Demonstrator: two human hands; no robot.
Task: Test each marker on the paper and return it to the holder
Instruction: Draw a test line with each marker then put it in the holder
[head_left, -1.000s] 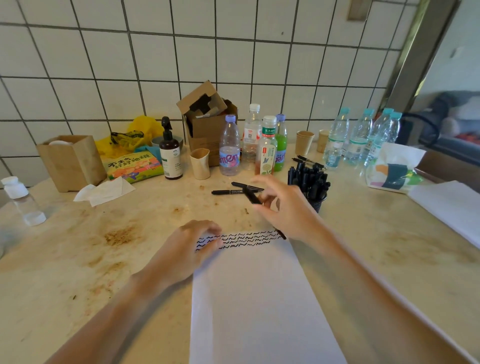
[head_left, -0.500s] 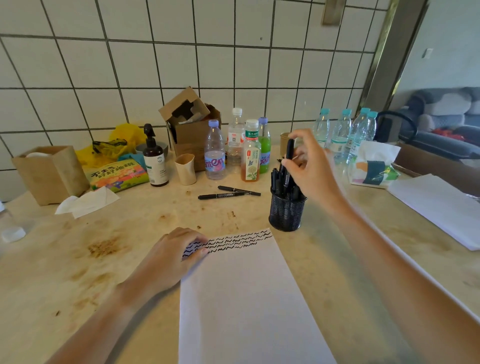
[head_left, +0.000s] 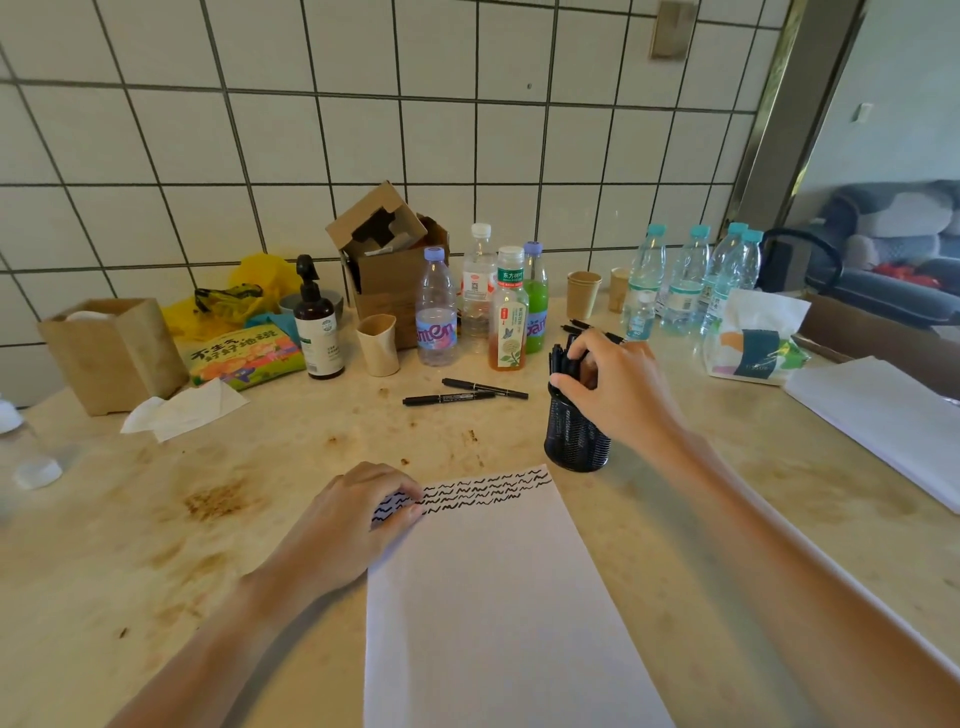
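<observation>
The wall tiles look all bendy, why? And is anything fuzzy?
Head view: the wide lens bows the tile lines toward the edges; daylight from the right lights the table; the bottle at the left edge is blurred; the paper and scribbles look sharp.

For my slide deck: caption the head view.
Right hand reaches into the mesh marker holder while left hand steadies the squiggle-marked paper.

Right hand (head_left: 618, 384) hides marker tops in holder (head_left: 575, 441); grip unclear
</observation>
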